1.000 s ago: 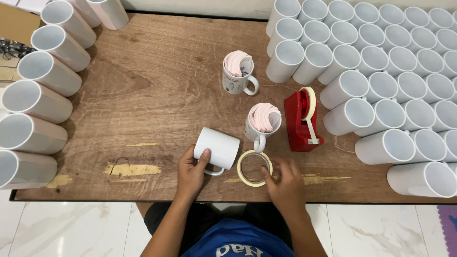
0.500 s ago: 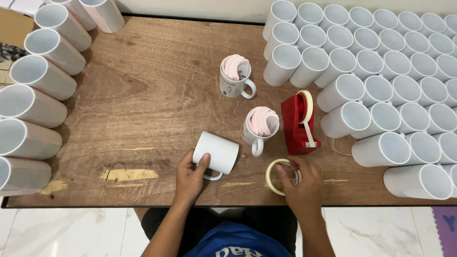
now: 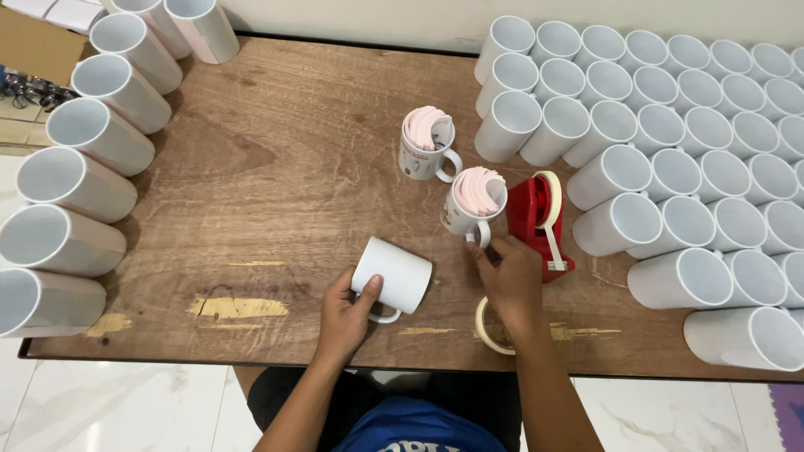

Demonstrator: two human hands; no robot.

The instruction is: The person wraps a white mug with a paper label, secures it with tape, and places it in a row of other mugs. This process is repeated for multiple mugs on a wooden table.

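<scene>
Gripping a plain white mug (image 3: 394,272) that lies on its side on the wooden table (image 3: 251,184), the left hand (image 3: 347,314) has its thumb pressed on the mug's wall and its fingers curled by the handle, so it is closed on that mug. The right hand (image 3: 511,280) is just to the right of it, fingers bent and fingertips touching the handle of an upright mug stuffed with pink paper (image 3: 473,205); whether it actually pinches the handle cannot be told. Under the right wrist, partly hidden, a roll of pale tape (image 3: 487,331) lies flat near the table's front edge. Just right of the right hand, close to its knuckles, stands a red tape dispenser (image 3: 536,222) carrying its own roll. Beyond both hands, a little farther off, a second mug with pink paper inside (image 3: 425,146) stands upright. Far right of the right hand, rows of white mugs (image 3: 670,134) stand crowded together, the nearest ones tipped toward the camera. Well left of the left hand, another line of white mugs (image 3: 71,180) lies along the table's edge with open mouths facing up.
</scene>
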